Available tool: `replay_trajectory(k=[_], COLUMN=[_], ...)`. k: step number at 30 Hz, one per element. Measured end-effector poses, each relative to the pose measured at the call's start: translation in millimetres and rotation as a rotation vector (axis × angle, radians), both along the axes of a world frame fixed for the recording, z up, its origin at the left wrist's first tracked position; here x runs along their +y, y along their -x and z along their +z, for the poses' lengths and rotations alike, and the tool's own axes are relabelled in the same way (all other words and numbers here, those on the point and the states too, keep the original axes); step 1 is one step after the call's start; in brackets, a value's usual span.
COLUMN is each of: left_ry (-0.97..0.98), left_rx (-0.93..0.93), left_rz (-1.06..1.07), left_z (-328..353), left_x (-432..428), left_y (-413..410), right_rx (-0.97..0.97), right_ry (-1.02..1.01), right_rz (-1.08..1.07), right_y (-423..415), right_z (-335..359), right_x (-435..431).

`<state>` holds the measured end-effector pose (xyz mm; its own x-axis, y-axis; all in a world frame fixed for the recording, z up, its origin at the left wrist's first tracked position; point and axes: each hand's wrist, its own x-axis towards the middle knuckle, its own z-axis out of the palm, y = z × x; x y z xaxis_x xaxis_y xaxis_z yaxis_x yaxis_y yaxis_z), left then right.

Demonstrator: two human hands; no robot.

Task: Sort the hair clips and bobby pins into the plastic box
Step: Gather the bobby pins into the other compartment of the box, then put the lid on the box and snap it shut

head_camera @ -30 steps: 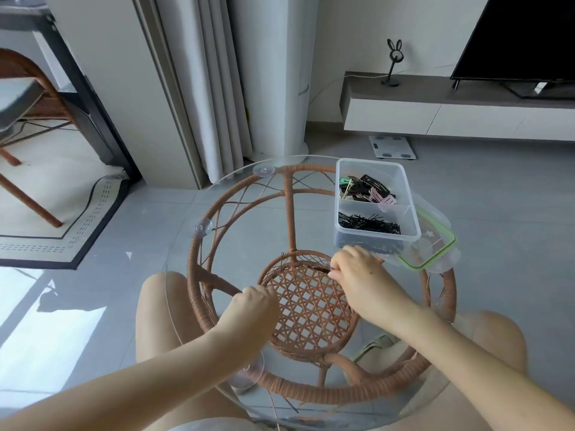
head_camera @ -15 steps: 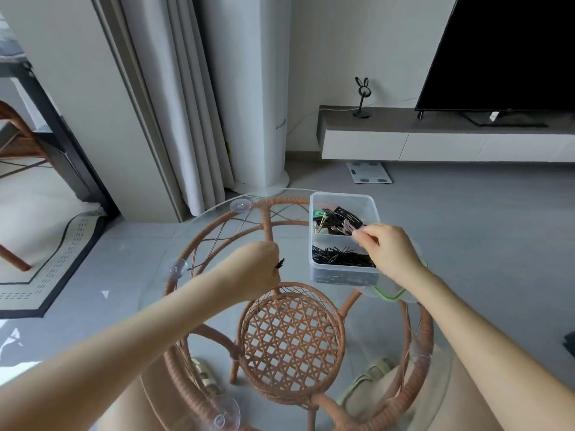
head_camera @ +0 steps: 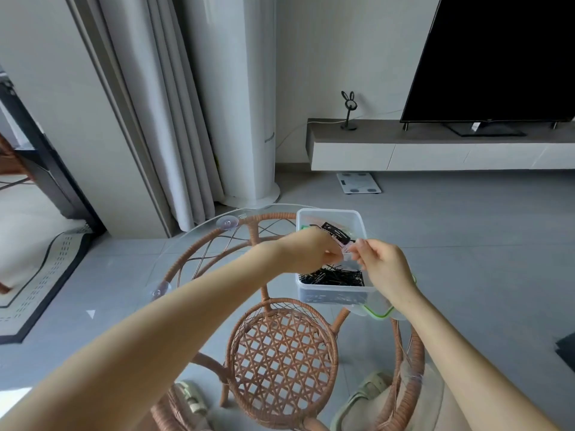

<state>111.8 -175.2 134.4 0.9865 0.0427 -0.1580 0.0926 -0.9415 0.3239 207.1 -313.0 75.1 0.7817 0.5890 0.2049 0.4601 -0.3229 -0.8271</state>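
Observation:
A clear plastic box (head_camera: 362, 227) stands on the glass table top. Its far compartment holds hair clips (head_camera: 334, 230), black and pink. The near compartment holds a heap of black bobby pins (head_camera: 334, 278). My left hand (head_camera: 311, 250) hovers over the box's middle, fingers curled inward, with dark pins just under its fingertips; the grip itself is hidden. My right hand (head_camera: 384, 269) reaches in from the right and pinches a pale pink hair clip (head_camera: 346, 247) that lies between both hands' fingertips.
The box's green-rimmed lid (head_camera: 381, 314) lies under its near right corner. The round glass top (head_camera: 193, 262) rests on a rattan frame (head_camera: 281, 362). Beyond are curtains, a white column, a TV stand with a TV, and a floor scale (head_camera: 359, 183).
My left hand has moved right from the table's centre to above the box. My right hand stayed over the box and now meets the left. The view has tilted up.

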Motion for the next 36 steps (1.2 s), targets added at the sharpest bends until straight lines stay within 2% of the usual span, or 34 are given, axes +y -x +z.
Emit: replay_trajectory(k=[3,4,6,8,9,13,18,22,25,29,31,33,36], left_ry=[-0.003,-0.061,-0.179,-0.174,-0.139,-0.072,-0.147,-0.081,-0.06,-0.002,-0.036,-0.082,0.012], left_rx=[-0.081,-0.033,0.177,0.373,0.395,0.256,0.253,0.174,0.01,-0.156,-0.176,-0.185,-0.192], left_rz=[0.201,0.29,0.426,0.493,0.529,0.674,0.63,0.62,0.522,0.447,0.484,0.577,0.763], left_z=[0.8,-4.1,-26.0,-52.5,-64.4,-90.4,-89.9,-62.1,-29.7,-14.7,-21.1,-34.1,-56.3], left_x=[21.6,28.8,37.9,35.3,31.9,17.3,6.9,7.6,2.3,-6.6,-9.5,-9.2,-6.9], left_y=[29.3,42.9,69.0,91.5,99.0,112.9,112.0,93.1,54.6,7.6,1.2,6.0,23.7], right_rx=[-0.009,-0.01,-0.013,-0.016,-0.016,-0.036,-0.112,-0.122,-0.193,-0.248,-0.186,-0.129,-0.066], right_ry=[0.0,0.001,-0.003,-0.005,-0.008,-0.01,-0.045,-0.034,0.104,0.455,0.592,0.639,0.673], right_rz=[0.004,0.002,-0.009,-0.013,-0.013,-0.006,-0.096,-0.216,-0.299,-0.409,-0.452,-0.483,-0.495], right_y=[2.3,3.2,3.9,4.3,4.7,7.1,9.0,3.6,-4.4,-17.2,-23.5,-29.9,-40.3], right_z=[0.3,-0.8,-3.1,-5.6,-6.0,-5.5,-3.0,-8.2,-18.4,-35.9,-41.7,-44.8,-48.6], right_x=[1.5,2.5,3.4,4.3,4.5,2.0,-14.6,-35.0,-48.1,-60.3,-65.1,-68.0,-67.2])
